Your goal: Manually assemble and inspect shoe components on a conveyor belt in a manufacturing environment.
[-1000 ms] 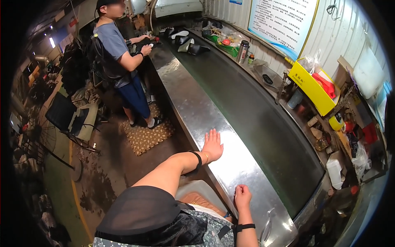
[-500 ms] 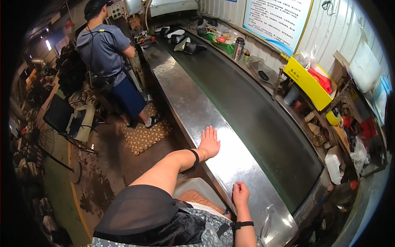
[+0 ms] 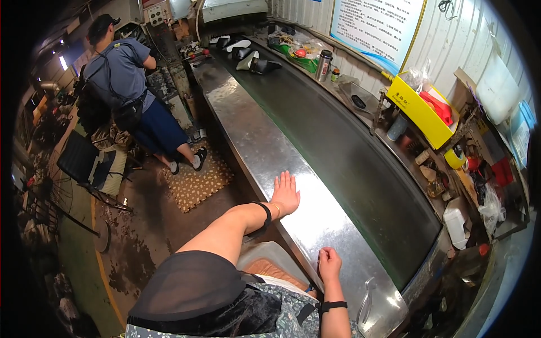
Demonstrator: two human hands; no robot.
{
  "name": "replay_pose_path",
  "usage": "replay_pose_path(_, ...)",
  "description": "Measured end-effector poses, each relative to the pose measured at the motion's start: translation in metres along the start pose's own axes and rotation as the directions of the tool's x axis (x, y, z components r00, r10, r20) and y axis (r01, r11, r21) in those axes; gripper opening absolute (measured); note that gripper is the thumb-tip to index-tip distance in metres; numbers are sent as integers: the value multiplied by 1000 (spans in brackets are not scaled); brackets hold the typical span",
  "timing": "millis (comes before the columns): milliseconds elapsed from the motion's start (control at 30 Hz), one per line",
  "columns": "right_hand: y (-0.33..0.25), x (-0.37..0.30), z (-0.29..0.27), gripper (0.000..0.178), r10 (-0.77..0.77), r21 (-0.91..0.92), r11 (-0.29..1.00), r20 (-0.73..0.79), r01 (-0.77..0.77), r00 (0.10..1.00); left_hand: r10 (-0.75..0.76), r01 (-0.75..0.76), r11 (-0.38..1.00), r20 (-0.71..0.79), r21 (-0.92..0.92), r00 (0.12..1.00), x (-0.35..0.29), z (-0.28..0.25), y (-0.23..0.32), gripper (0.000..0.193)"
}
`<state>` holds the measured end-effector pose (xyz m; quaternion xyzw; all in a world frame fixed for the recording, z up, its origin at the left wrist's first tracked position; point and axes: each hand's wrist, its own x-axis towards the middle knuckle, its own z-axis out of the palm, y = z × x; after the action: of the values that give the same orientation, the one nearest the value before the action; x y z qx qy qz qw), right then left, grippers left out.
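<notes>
My left hand [image 3: 286, 193] lies flat on the shiny metal ledge [image 3: 248, 129], its fingers stretched out toward the far end. Nearer to me, my right hand [image 3: 330, 263] rests on the same ledge with the fingers curled in, and nothing shows between them. A slim silver tool [image 3: 367, 299], of a kind I cannot make out, lies on the ledge to the right of that wrist. Beyond the ledge runs a dark conveyor belt [image 3: 344, 152]. Several black and white shoe parts stand at its far end, among them a black one [image 3: 265, 66].
A co-worker [image 3: 121, 84] stands at the far left on a patterned mat [image 3: 200, 188], beside a black chair [image 3: 79, 158]. Along the belt's right side are a steel flask [image 3: 323, 66], a yellow box [image 3: 422, 112] and a white plastic jug [image 3: 455, 225].
The co-worker has shifted to the left and leans further toward the machine. Both my hands stay where they were; the view has tilted very slightly.
</notes>
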<state>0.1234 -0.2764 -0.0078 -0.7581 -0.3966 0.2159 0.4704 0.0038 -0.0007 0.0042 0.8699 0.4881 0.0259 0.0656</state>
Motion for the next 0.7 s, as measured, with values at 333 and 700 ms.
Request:
replay_pose_path(333,-2,-30,-156,23,356,284,896,2,-341,935,-12,17,994,-51,108,999,3,9,-6,67)
replay_pose_path(700,181,-225,-302,69,421,-485,309,-702,-818,575,47,-44,998,-74,39,996,10,8,11,67)
